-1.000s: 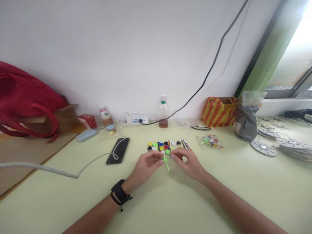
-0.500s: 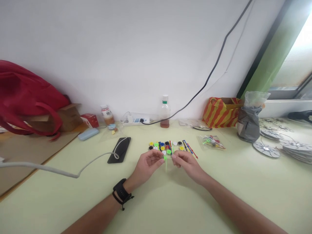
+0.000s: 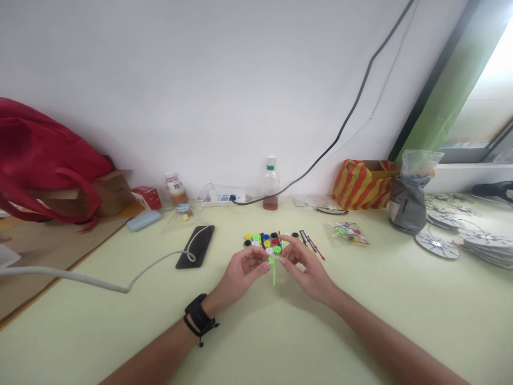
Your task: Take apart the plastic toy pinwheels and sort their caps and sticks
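Note:
My left hand (image 3: 250, 267) pinches a small bright green plastic piece (image 3: 271, 261) between thumb and fingertips. A thin green stick (image 3: 274, 275) points down from beside it, and I cannot tell how the two are joined. Just to the right, my right hand (image 3: 302, 263) has its thumb and fingers apart, with nothing seen between them. Beyond the hands lie several small round plastic discs in yellow, green, black, white, red and blue, among them a green disc (image 3: 277, 249) and a yellow disc (image 3: 248, 236). Thin coloured sticks (image 3: 312, 246) lie at their right; the hands hide part of the group.
A black phone (image 3: 195, 247) with a pale cable (image 3: 128, 289) lies left. A clear bag of coloured parts (image 3: 348, 233) is to the right. Along the wall stand a bottle (image 3: 271, 184), a power strip (image 3: 224, 196) and a striped bag (image 3: 363, 187). Grey discs (image 3: 436, 246) lie far right.
My right hand's fingers have opened from a pinch and spread apart beside the green piece. My left hand keeps its hold in nearly the same place.

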Motion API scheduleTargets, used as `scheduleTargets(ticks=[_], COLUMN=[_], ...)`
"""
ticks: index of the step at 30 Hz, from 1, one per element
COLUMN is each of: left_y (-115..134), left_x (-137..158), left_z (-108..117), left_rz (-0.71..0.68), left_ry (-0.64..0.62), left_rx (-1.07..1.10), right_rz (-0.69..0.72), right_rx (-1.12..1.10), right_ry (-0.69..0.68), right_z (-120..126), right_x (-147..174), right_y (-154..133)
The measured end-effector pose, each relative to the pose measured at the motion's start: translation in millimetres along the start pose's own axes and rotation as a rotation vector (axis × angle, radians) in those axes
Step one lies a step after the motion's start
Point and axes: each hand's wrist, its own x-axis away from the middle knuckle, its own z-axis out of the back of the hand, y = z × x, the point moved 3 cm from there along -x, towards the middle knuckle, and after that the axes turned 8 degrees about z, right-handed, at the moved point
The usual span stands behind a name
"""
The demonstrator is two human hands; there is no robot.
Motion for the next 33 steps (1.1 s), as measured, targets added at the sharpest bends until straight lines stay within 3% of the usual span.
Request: scheduleTargets(ticks=[5,10,16,24,33], left_y=[0.3,-0.6,-1.7,-1.0,-1.5], left_x=[1.5,1.3,1.1,0.9,1.4], left_z=[0.6,1.1,0.4,-2.5,-1.5], left_rz=[0.012,0.015,0.010,-0.004,0.003], left_ry=[0.007,0.020,0.005,-0.041,-0.028], left_rx=[0.024,0.023,0.020,0.030,0.056], right_rz=[0.033,-0.052,-0.058,-0.057,0.059], right_rx=[0.014,-0.106,-0.101,-0.020,0.057], right_ry=[0.092,-0.034,0.062,-0.043,0.031], right_z=[0.9,-3.4,1.5,-7.1,-1.0], right_x=[3.6,0.4,-3.8,0.1,3.7], right_y=[-2.7,-2.7,-5.4,-1.7,-6.1])
